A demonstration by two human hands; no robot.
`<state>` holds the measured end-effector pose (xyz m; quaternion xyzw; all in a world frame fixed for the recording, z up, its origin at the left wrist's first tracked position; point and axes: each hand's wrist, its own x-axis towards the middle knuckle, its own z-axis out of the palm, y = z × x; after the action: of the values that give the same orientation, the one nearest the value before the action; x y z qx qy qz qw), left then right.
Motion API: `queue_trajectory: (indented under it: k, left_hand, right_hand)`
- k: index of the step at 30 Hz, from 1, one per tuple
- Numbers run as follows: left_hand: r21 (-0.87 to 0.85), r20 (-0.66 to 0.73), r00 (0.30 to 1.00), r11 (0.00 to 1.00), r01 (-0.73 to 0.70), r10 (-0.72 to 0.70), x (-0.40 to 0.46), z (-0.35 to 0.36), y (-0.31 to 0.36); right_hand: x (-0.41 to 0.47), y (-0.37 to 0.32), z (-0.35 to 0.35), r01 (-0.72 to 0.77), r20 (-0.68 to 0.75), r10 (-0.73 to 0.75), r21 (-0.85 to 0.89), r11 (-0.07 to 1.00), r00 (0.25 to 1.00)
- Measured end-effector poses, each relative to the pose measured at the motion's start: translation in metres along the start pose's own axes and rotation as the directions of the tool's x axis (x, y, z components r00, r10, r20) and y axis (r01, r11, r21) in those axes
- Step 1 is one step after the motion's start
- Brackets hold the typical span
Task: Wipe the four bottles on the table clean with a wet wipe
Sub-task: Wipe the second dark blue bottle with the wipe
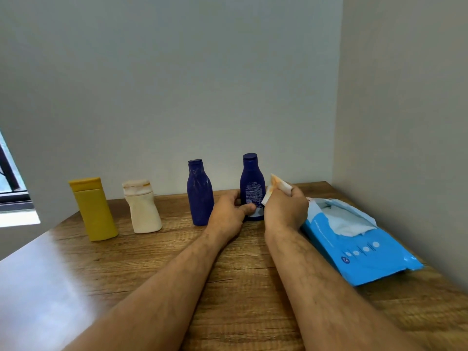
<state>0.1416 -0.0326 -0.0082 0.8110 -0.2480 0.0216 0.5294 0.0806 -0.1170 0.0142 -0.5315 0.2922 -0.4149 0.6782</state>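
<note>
Gripping right blue bottle point(251, 183) with left hand point(229, 216), right hand point(285, 211) pinching wipe point(274, 187)

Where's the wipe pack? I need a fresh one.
In the head view, the blue wipe pack lies open on the table's right side, beside the right hand.

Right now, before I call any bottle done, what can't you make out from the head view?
- Right blue bottle: its lower part is hidden by the left hand and right hand; label print too small to read.
- Wet wipe: mostly bunched inside the right hand, so its working face is unseen.
- All four bottles: backs face the wall, unseen.
- Wipe pack: print too small to read.
</note>
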Motion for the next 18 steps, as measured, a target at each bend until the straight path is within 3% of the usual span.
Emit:
queue_trajectory:
  k: [10, 14, 18]
  left_hand:
    - [0.036, -0.115, 0.977, 0.983, 0.182, -0.177, -0.011, -0.003, 0.0]
    - [0.109, -0.179, 0.975, 0.982, 0.155, -0.134, -0.03, -0.004, 0.004]
    - [0.114, -0.212, 0.971, 0.984, 0.135, -0.109, -0.052, -0.012, 0.001]
  right_hand:
    - [-0.015, -0.01, -0.01, 0.192, 0.029, -0.19, -0.097, 0.977, 0.981]
    - [-0.024, -0.012, -0.013, 0.22, 0.065, -0.215, -0.086, 0.972, 0.974]
    - [-0.038, -0.011, -0.013, 0.295, 0.211, -0.274, -0.078, 0.952, 0.938]
